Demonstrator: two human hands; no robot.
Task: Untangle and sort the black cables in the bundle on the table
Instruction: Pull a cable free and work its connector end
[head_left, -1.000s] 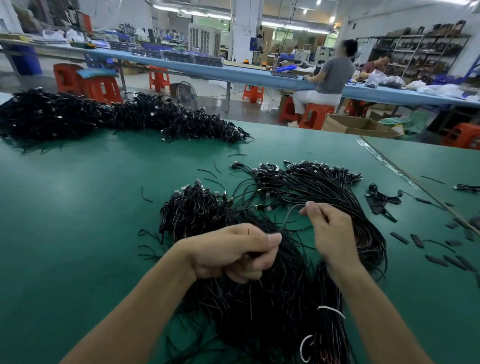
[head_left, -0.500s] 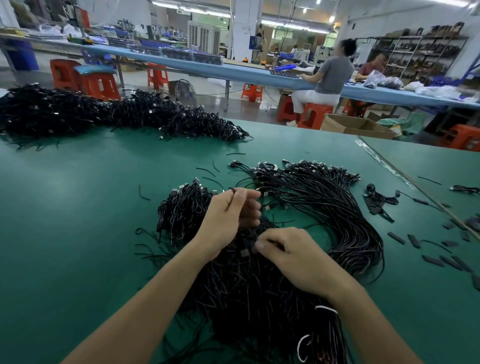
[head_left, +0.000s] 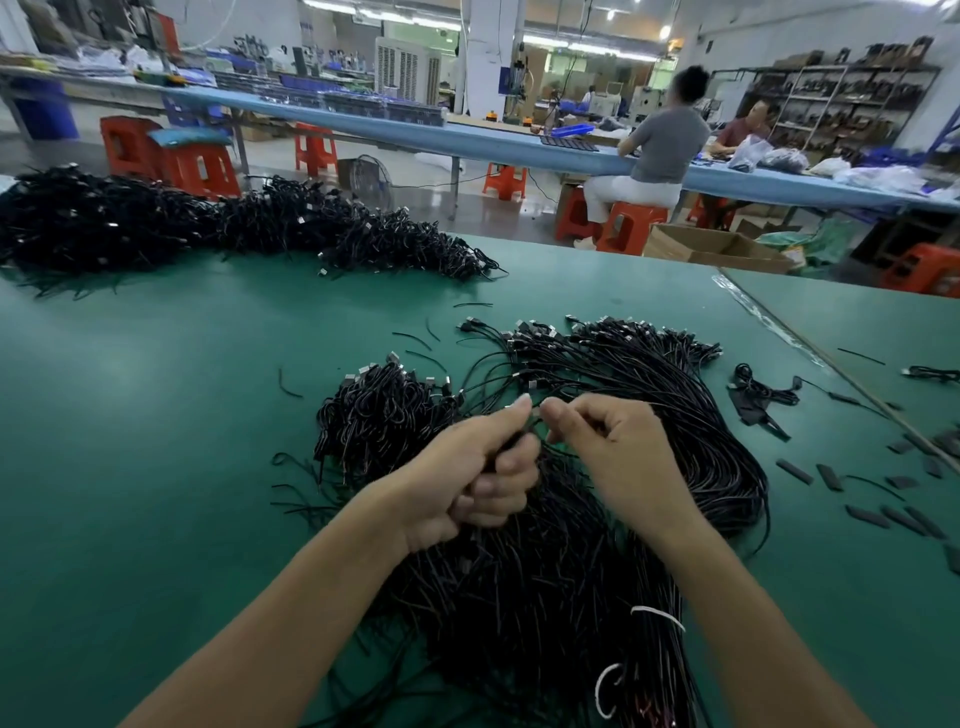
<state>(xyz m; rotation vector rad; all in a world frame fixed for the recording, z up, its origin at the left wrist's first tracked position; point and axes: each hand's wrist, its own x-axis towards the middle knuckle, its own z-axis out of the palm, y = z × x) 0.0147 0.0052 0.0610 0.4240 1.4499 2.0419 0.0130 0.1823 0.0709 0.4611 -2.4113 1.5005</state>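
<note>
A big bundle of thin black cables (head_left: 524, 582) lies on the green table (head_left: 156, 467) in front of me, their metal-tipped plugs fanned out at the far end (head_left: 613, 338). A smaller clump of plugs (head_left: 379, 405) sits to its left. My left hand (head_left: 467, 478) grips a handful of cables above the bundle, fingers curled round them. My right hand (head_left: 618, 452) is close beside it, thumb and fingers pinching a single cable. White ties (head_left: 657, 616) show on the bundle near my right forearm.
A long heap of black cables (head_left: 208, 228) runs along the table's far left. Short black sleeves (head_left: 826, 475) and a small coiled cable (head_left: 763, 387) lie at the right. Cut wire bits (head_left: 288, 384) are scattered about. People sit at a blue bench (head_left: 519, 145) beyond.
My left hand has drawn back toward me with cables in its grip. My right hand has risen and moved forward to meet it, now pinching a cable beside the left thumb.
</note>
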